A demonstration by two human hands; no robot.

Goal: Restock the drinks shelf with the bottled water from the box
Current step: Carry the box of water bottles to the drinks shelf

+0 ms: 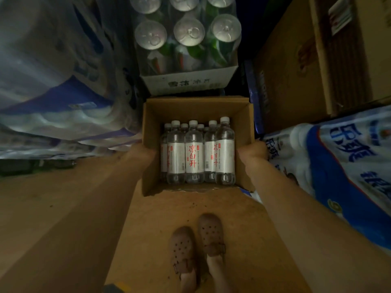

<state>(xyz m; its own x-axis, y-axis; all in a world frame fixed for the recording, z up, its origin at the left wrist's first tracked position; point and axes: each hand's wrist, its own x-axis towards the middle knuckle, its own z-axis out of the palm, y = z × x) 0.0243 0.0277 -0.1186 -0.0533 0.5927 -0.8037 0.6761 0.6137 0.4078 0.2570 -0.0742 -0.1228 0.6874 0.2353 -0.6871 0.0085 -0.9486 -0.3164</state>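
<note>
Hands: left hand [146, 152] and right hand [251, 152] grip opposite walls of box [196, 108], arms outstretched; water bottles [194, 153] upright between them.

— Dim all over, isn't it?
— Yes; the brightest patch falls on the water bottles [195, 152], perhaps lit from above.
— Sharpness?
— Fair at the bottles; left of them the wrapped packs [53, 81] smear and bend, wide-angle stretched. Corners go dark.

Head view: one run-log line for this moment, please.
stage: carrying | left hand: grips box side | right hand: grips opposite side | water bottles: upright inside | shelf: unseen
</note>
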